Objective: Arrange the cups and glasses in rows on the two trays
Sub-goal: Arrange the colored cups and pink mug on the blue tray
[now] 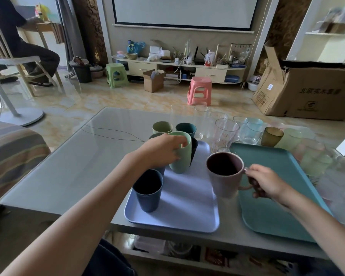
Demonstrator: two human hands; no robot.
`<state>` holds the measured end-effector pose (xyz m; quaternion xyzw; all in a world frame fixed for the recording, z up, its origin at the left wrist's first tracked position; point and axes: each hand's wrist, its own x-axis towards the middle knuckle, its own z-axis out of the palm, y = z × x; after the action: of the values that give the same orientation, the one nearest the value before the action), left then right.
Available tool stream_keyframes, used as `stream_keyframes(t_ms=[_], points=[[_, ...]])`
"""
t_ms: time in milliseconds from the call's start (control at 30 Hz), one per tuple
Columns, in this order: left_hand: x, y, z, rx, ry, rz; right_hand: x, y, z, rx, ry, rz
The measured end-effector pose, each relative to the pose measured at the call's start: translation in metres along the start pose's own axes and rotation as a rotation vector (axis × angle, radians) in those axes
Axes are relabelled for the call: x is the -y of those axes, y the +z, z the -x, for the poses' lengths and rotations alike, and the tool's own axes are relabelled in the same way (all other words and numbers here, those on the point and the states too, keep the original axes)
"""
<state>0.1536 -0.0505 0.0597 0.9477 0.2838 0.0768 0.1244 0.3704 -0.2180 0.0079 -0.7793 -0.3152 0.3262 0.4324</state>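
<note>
On the low table: two trays lie side by side near me, a lilac tray (187, 198) on the left and a teal tray (277, 206) on the right.
Left hand: my left hand (163, 150) grips a pale green cup (180, 156) round its rim and side, over the far part of the lilac tray.
Right hand: my right hand (267, 182) pinches the handle of a pink mug (225, 174), held between the two trays; whether it rests on the table I cannot tell.
Already placed: a dark blue cup (148, 190) stands at the near left of the lilac tray; another dark cup (193, 150) sits just behind the green one.
Still waiting: an olive cup (162, 127), a dark teal cup (186, 129) and a cluster of clear and tinted glasses (227, 132) stand beyond the trays; the teal tray holds nothing I can see.
Step in hand: I judge this early, filling the first row.
Next move: likely set the green cup down in line with the blue one, then lower the mug upright beside them with its handle clear of its neighbours.
</note>
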Motion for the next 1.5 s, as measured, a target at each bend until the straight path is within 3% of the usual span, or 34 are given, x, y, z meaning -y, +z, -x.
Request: stream_keyframes(t_ms=[133, 267, 400, 633, 733, 867, 933, 1033, 1167, 1367, 1500], points=[[-0.008, 0.015, -0.01, 0.061, 0.031, -0.128, -0.008, -0.012, 0.015, -0.033, 0.069, -0.195], [-0.011, 0.033, -0.019, 0.172, 0.045, -0.072, -0.01, -0.015, 0.024, -0.016, 0.056, -0.22], [-0.01, 0.042, -0.02, 0.301, 0.084, -0.161, -0.009, -0.017, 0.029, -0.003, 0.049, -0.261], [-0.002, 0.051, -0.022, 0.334, 0.036, -0.1, -0.012, 0.001, 0.033, 0.079, 0.059, -0.188], [0.005, 0.042, -0.021, 0.283, 0.04, -0.011, -0.012, 0.019, 0.034, 0.153, 0.049, -0.13], [0.02, 0.014, -0.011, 0.004, -0.07, 0.221, -0.01, 0.047, 0.035, 0.242, 0.004, -0.098], [0.035, 0.008, -0.005, -0.135, -0.166, 0.201, -0.009, 0.062, 0.036, 0.286, 0.016, -0.111], [0.061, 0.008, 0.005, -0.143, -0.264, 0.159, -0.011, 0.085, 0.034, 0.318, 0.025, -0.101], [0.077, 0.012, 0.017, 0.021, -0.235, 0.116, -0.013, 0.1, 0.031, 0.304, 0.002, -0.054], [0.086, 0.01, 0.025, 0.036, -0.182, 0.098, -0.012, 0.102, 0.03, 0.253, 0.002, -0.051], [0.087, 0.011, 0.029, 0.127, -0.184, 0.095, -0.003, 0.091, 0.021, -0.015, -0.227, 0.211]])
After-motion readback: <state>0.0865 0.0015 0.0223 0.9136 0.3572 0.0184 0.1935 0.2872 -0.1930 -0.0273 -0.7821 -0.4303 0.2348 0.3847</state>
